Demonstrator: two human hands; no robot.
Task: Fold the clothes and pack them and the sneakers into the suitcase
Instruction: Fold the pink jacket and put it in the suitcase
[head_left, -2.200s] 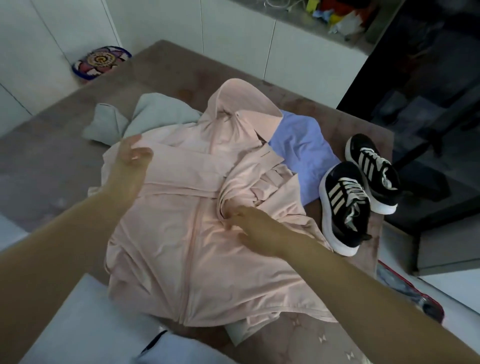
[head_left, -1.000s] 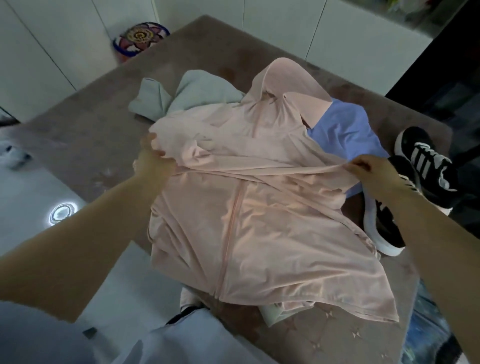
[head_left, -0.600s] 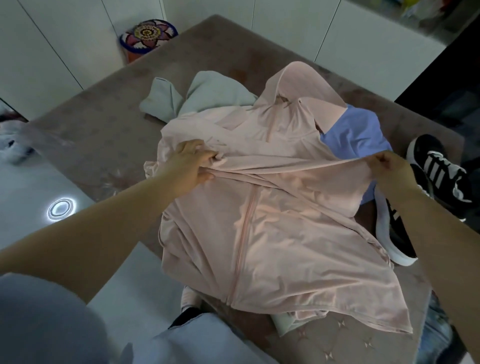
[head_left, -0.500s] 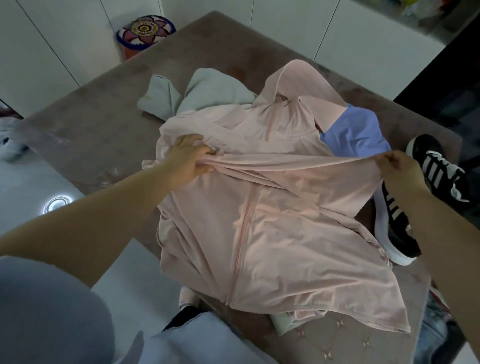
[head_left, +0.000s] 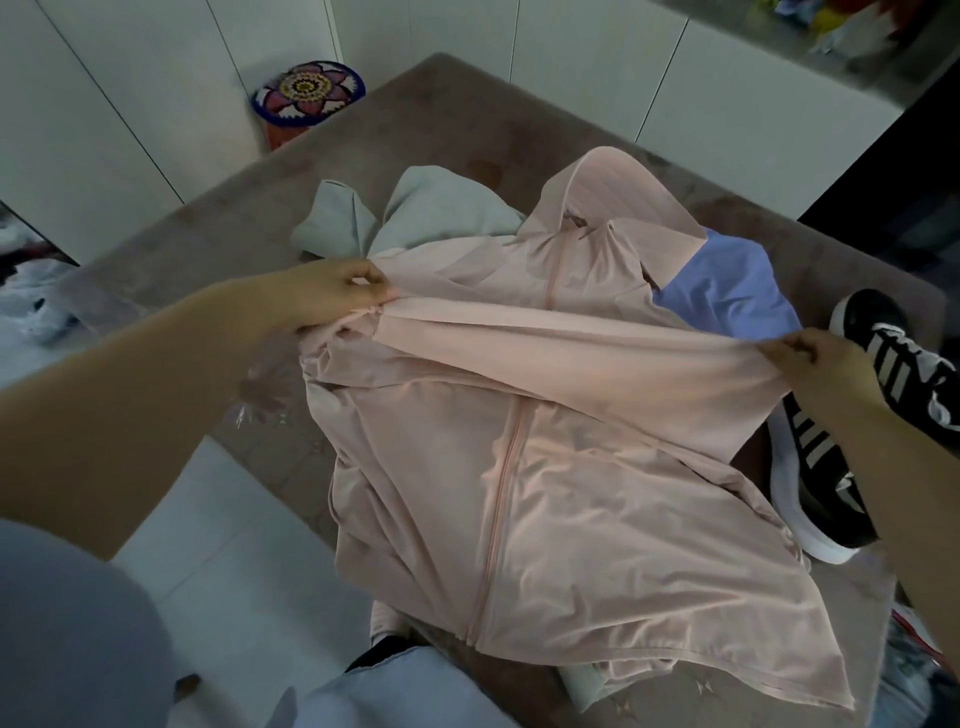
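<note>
**Pink sleeve stretched between two hands**

A pink zip jacket (head_left: 545, 493) is spread front-up on the brown worktop (head_left: 208, 270), with its hem nearer than the hands. A sleeve (head_left: 597, 353) is drawn taut across the chest, one end pinched by the left hand (head_left: 332, 293) and the other gripped by the right hand (head_left: 815, 364), the two held well apart. Black sneakers (head_left: 810, 467) are seen under and beside the right hand. A blue garment (head_left: 727, 291) lies beyond the right hand and a grey garment (head_left: 431, 218) beyond the left, both partly covered by the jacket.
</note>
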